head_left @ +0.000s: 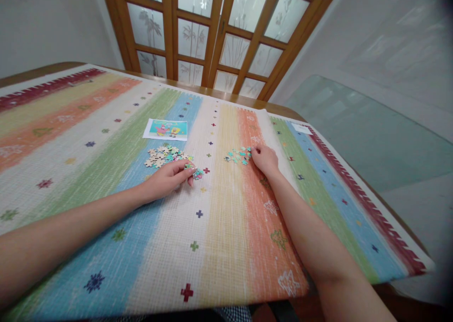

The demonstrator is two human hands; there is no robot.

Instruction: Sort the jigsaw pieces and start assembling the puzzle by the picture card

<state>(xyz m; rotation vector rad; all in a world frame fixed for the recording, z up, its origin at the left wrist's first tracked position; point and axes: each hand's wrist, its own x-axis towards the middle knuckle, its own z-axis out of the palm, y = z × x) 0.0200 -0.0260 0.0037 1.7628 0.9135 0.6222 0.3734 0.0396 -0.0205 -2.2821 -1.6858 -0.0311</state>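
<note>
My left hand (169,178) rests on the striped mat (219,227), fingers curled and pinched on a few joined puzzle pieces (197,173). Just behind it lies a loose pile of puzzle pieces (163,156). My right hand (264,159) lies on the orange stripe, its fingers bent and touching the right edge of a smaller cluster of turquoise pieces (239,156). A reference picture card (166,129) with cartoon figures lies flat beyond the pile.
The mat covers a wooden table (226,95). A wooden door with frosted glass panes (219,34) stands behind it. A glass tabletop (361,128) lies to the right. A small white label (301,128) sits near the mat's far right corner.
</note>
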